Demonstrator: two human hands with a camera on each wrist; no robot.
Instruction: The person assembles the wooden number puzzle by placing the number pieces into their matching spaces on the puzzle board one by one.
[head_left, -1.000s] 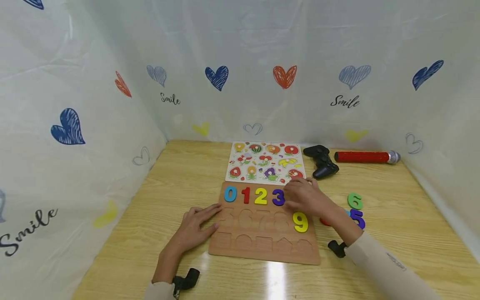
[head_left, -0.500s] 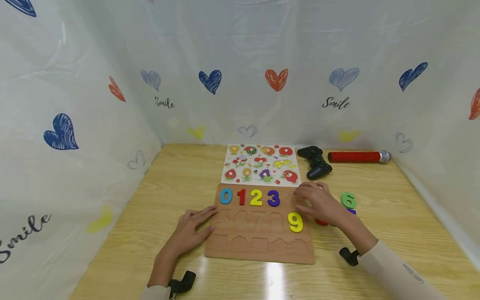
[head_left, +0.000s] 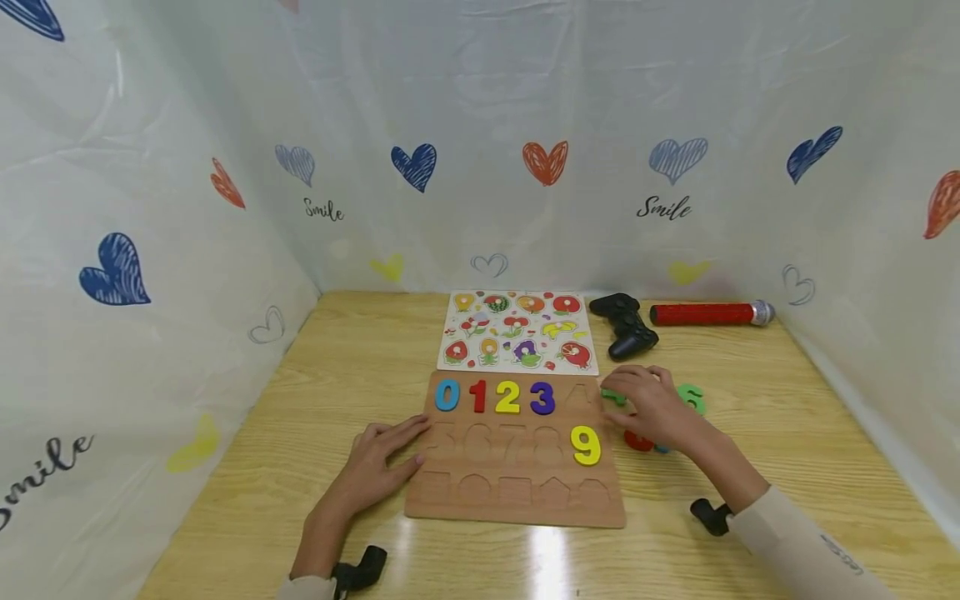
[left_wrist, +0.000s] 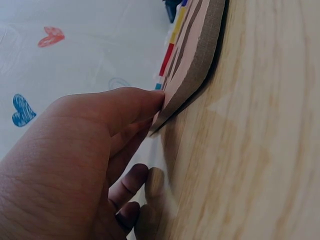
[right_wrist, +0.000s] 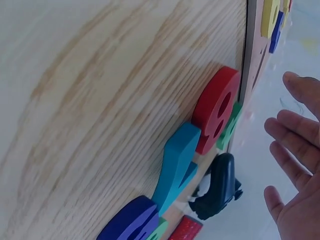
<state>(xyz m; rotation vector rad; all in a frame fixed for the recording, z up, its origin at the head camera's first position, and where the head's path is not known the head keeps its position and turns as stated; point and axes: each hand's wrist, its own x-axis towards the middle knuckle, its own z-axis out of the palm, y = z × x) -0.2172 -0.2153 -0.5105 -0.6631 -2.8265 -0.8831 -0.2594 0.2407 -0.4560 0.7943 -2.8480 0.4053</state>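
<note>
My left hand (head_left: 380, 467) rests at the left edge of the wooden number board (head_left: 480, 500), thumb and forefinger touching its rim. In the left wrist view, the other fingers (left_wrist: 127, 192) hang loosely beside the board. Just past the board's right edge, my right hand (head_left: 651, 406) hovers over a green number piece (head_left: 614, 397), partly hidden by its fingers. The right wrist view shows those fingers (right_wrist: 295, 127) apart and holding nothing. Near it lie a red 8 (right_wrist: 217, 112), a light-blue 7 (right_wrist: 175, 162), a purple piece (right_wrist: 131, 220) and a green 6 (head_left: 692, 397).
The board bears a blue 0 (head_left: 447, 395), red 1 (head_left: 478, 397), yellow 2 (head_left: 507, 397), purple 3 (head_left: 542, 398) and yellow 9 (head_left: 586, 446), among bare recesses. Behind it lie a fruit puzzle (head_left: 480, 333), a black game controller (head_left: 626, 327) and a red microphone (head_left: 701, 314).
My right hand has moved right, from over the board's top-right recess to beyond its edge, uncovering that recess. My left hand stays at the board. The head view has shifted slightly.
</note>
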